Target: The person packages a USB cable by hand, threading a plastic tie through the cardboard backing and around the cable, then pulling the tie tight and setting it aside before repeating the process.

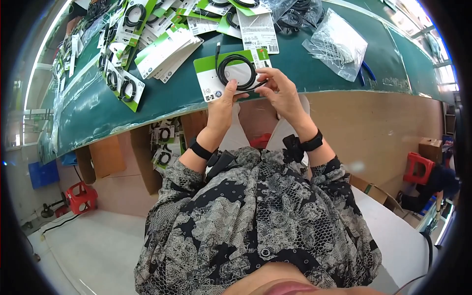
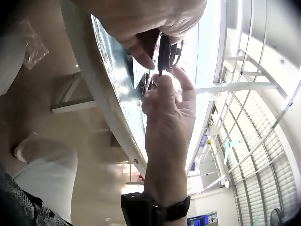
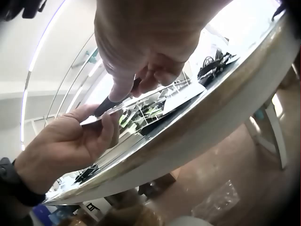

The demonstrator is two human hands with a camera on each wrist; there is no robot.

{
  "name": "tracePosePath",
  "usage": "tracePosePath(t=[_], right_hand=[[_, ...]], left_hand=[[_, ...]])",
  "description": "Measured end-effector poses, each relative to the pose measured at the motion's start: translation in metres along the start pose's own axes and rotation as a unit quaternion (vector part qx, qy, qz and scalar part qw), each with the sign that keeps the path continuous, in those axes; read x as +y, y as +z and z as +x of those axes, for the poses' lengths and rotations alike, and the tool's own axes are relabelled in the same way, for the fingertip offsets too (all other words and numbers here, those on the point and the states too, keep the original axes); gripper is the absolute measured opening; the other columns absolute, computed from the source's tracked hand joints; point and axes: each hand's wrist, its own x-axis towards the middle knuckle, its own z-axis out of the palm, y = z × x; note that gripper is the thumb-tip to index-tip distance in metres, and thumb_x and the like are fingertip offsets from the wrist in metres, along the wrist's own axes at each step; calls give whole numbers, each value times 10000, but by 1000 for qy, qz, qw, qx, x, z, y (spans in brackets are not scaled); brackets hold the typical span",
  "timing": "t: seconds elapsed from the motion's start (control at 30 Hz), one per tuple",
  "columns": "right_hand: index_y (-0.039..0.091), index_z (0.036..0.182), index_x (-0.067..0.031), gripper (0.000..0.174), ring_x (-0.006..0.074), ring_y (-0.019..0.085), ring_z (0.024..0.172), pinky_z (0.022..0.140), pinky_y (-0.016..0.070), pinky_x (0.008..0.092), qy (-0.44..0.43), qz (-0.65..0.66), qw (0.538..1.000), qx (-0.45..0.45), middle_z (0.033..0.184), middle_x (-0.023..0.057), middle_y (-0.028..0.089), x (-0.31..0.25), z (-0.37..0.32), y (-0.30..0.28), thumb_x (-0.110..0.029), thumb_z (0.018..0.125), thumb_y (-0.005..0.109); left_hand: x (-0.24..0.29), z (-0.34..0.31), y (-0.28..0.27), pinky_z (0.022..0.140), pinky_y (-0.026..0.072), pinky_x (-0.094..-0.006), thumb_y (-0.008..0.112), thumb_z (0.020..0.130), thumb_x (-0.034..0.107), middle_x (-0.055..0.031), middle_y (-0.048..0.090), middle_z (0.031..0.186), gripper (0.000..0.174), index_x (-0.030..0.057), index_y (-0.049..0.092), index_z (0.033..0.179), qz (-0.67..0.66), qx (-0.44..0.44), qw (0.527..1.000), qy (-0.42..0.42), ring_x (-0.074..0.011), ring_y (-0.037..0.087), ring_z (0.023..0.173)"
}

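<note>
My left hand (image 1: 222, 109) grips the lower edge of a green and white backing card (image 1: 206, 79), its thumb on top near the coil. A coiled black cable (image 1: 221, 73) lies over the card, with one connector end sticking up at the upper left. At the card's right edge, my right hand (image 1: 285, 94) pinches the cable's other end between thumb and fingertips. In the right wrist view, the cable (image 3: 107, 104) runs dark between the right hand (image 3: 150, 52) and the left hand (image 3: 70, 141). The card is seen nearly edge-on there.
On the green table (image 1: 167, 101), several carded cables (image 1: 129, 88) and a stack of white cards (image 1: 169, 51) lie ahead and left. A clear bag of white ties (image 1: 339, 44) lies right, near blue-handled pliers (image 1: 368, 73). A red stool (image 1: 419, 168) stands on the floor at right.
</note>
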Motion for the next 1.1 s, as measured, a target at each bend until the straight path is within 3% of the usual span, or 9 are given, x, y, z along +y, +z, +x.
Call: tracePosePath(t=[0.03, 0.2, 0.3, 0.6, 0.73, 0.83, 1.0, 1.1], right_hand=[[558, 1186, -84, 444, 81, 564, 658, 592, 476, 241, -50, -88, 993, -53, 894, 34, 608, -1, 0, -3, 34, 776, 679], [586, 1181, -128, 481, 133, 571, 652, 582, 469, 257, -125, -183, 972, -73, 873, 55, 604, -16, 2, -12, 37, 740, 685], [630, 1136, -147, 441, 186, 567, 685, 646, 460, 260, -181, -271, 940, -99, 836, 62, 583, -19, 0, -17, 4, 727, 695], [689, 1033, -160, 304, 200, 537, 751, 749, 411, 281, -221, -293, 919, -147, 766, 30, 532, -15, 0, -22, -49, 750, 688], [707, 977, -143, 264, 198, 534, 740, 766, 407, 298, -241, -326, 905, -131, 763, 22, 512, -18, 1, -23, -34, 737, 695], [717, 931, -125, 232, 189, 535, 760, 802, 393, 310, -171, -218, 959, -57, 766, 13, 500, -10, -1, -19, -37, 717, 711], [720, 894, -113, 208, 184, 541, 785, 804, 380, 316, -130, -193, 972, 24, 796, 14, 521, -9, -10, -2, -36, 700, 722], [711, 881, -98, 193, 189, 547, 803, 772, 381, 312, -223, -276, 935, 17, 831, 28, 545, -13, -12, 3, -35, 699, 721]], left_hand=[[1, -2, 0, 673, 566, -300, 574, 921, 135, -74, 614, 1036, 285, 33, 502, 1178, 0, 1, 1000, -2, -168, 640, 892], [7, -8, 1, 643, 565, -284, 586, 914, 134, -78, 612, 1041, 293, 33, 506, 1177, 17, -26, 999, -18, -161, 642, 869], [10, -10, -3, 634, 565, -278, 594, 909, 137, -80, 612, 1042, 294, 34, 509, 1172, 32, -37, 998, -39, -156, 642, 866], [17, -10, -4, 635, 569, -278, 610, 900, 143, -70, 616, 1022, 287, 44, 520, 1154, 41, -49, 996, -61, -142, 640, 859], [17, -9, -9, 661, 573, -283, 614, 904, 158, -67, 616, 1021, 294, 44, 517, 1157, 47, -63, 994, -79, -143, 637, 869], [9, -12, -12, 693, 575, -291, 618, 907, 176, -64, 618, 1016, 306, 41, 513, 1160, 31, -83, 992, -91, -145, 635, 879], [-7, -13, -15, 631, 518, -259, 623, 911, 211, -54, 613, 937, 278, 33, 540, 1106, 22, -77, 994, -79, -119, 602, 794], [-17, -14, -20, 588, 475, -243, 624, 913, 222, -49, 607, 885, 256, 26, 559, 1065, 61, -75, 993, -63, -107, 576, 729]])
